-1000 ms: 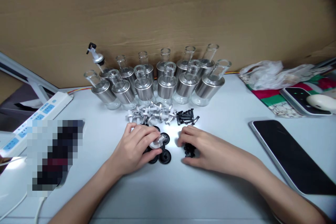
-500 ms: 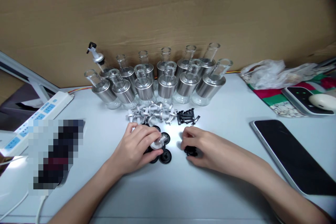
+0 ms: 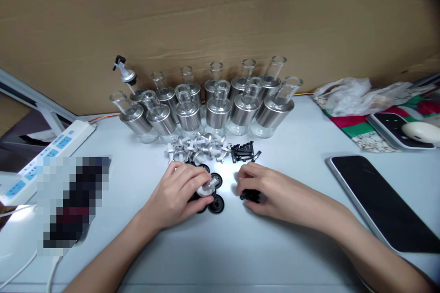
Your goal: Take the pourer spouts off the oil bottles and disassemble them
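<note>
My left hand [image 3: 182,187] is closed on a silver pourer spout [image 3: 208,187], held between thumb and fingers above black round caps [image 3: 216,203] lying on the table. Part of those caps is hidden under the hand. To the right, my right hand [image 3: 261,185] is curled over small black parts [image 3: 251,194], its fingertips around them; their exact shape is covered. Behind the hands lies a heap of silver spouts [image 3: 195,146], and beside it a pile of black levers [image 3: 243,152].
Two rows of glass bottles with steel sleeves [image 3: 218,112] stand along the cardboard wall [image 3: 220,18]; one at the back left wears a pourer [image 3: 124,71]. A power strip [image 3: 48,160] and a blurred-out phone are at left. At right lie a large phone [image 3: 381,201] and a plastic bag [image 3: 357,96].
The fingers and thumb of my right hand have shifted slightly at the black parts. My left hand keeps its hold on the spout. The view has moved a little.
</note>
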A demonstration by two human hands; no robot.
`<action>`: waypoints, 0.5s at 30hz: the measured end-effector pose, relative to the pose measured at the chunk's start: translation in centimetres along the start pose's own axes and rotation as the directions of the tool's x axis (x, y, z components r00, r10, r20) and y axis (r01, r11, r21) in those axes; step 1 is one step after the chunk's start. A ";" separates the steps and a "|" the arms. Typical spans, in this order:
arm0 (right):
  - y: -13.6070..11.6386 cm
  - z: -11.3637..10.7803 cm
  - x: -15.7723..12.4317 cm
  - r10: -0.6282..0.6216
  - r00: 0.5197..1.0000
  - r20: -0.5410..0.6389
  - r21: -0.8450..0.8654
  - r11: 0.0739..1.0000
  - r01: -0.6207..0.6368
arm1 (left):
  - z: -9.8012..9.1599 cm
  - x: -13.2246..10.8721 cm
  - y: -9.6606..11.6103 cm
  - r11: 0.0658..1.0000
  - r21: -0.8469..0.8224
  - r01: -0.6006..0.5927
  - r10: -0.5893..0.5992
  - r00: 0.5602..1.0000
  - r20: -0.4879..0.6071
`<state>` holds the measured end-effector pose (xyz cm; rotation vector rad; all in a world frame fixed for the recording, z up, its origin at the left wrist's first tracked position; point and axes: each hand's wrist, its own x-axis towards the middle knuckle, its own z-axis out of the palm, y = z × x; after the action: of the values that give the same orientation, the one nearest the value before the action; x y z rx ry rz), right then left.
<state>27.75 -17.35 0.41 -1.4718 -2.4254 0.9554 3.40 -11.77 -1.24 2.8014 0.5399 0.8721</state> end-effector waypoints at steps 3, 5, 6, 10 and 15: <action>-0.1 0.0 0.0 -0.054 0.999 0.001 0.028 0.998 0.054 | 0.0 0.0 0.0 1.000 -0.005 0.001 -0.001 1.000 -0.002; 0.0 0.0 -0.1 -0.057 0.998 0.004 0.033 0.998 0.057 | 0.0 -0.1 -0.1 1.000 -0.007 0.000 0.000 1.000 -0.008; 0.1 -0.1 -0.1 -0.046 0.999 0.005 0.031 0.998 0.046 | 0.0 -0.1 -0.1 1.000 -0.008 -0.001 0.001 1.000 -0.009; 0.6 -0.4 -0.5 0.019 0.999 0.038 0.059 0.998 -0.022 | 0.0 -0.1 -0.1 1.000 -0.011 0.000 -0.001 1.000 -0.007; 1.0 -0.9 -1.0 0.085 0.989 0.124 0.123 0.987 -0.101 | 0.0 -0.1 -0.1 1.000 -0.018 -0.003 0.003 1.000 -0.011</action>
<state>29.37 -17.47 0.71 -1.5358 -2.3402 1.2277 3.29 -11.71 -1.27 2.7837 0.5273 0.8890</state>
